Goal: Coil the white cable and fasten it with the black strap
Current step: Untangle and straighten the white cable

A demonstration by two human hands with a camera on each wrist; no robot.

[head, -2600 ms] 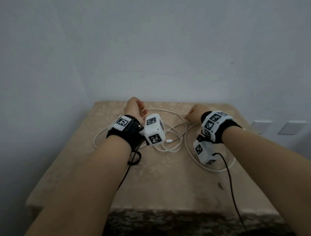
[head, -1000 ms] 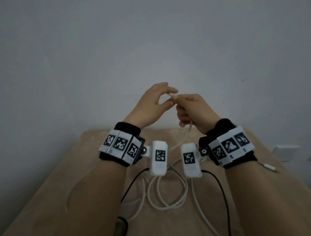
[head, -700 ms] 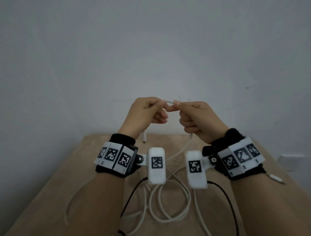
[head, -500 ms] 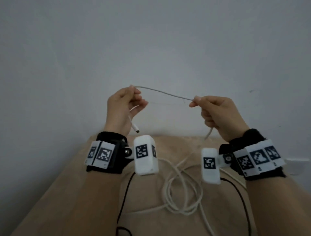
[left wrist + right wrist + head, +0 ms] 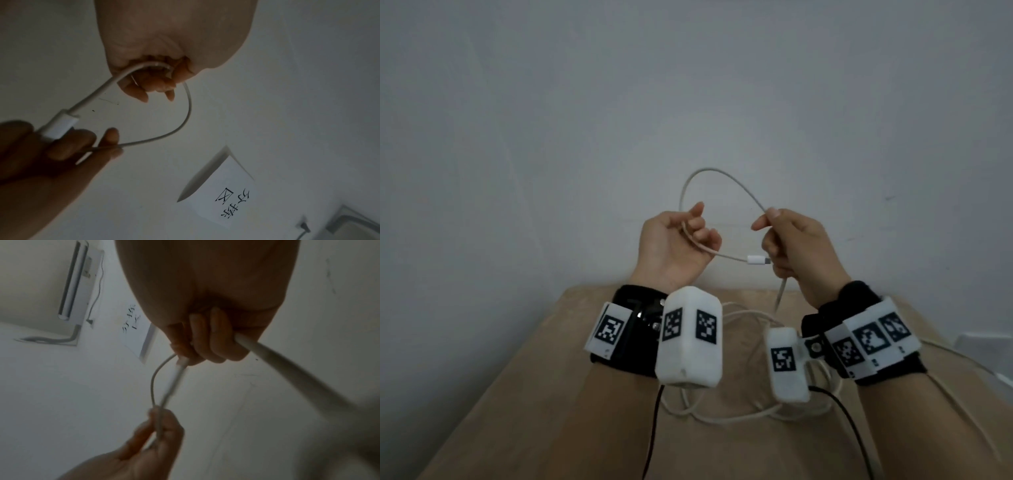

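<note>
The white cable [image 5: 726, 183] arches up in a loop between my two raised hands. My left hand [image 5: 688, 231] has its fingers curled round the cable near its end. The white plug [image 5: 756, 260] sticks out rightward toward my right hand [image 5: 767, 221]. That hand pinches the cable between thumb and forefinger, and the cable drops through its fist to loose loops on the table [image 5: 722, 418]. The left wrist view shows the plug [image 5: 59, 126] against the right hand's fingers [image 5: 68, 146]. The black strap is not in view.
A beige table [image 5: 551, 394] stands against a bare grey wall. Black leads [image 5: 842, 411] run from the wrist cameras across it. A wall socket [image 5: 972, 342] sits at the right edge. A paper sign [image 5: 222, 194] hangs on the wall.
Both hands rose from the table with the cable, spread apart to stretch a length of it, then came closer together. The stretch now bows up into a loop, and the plug points right.
</note>
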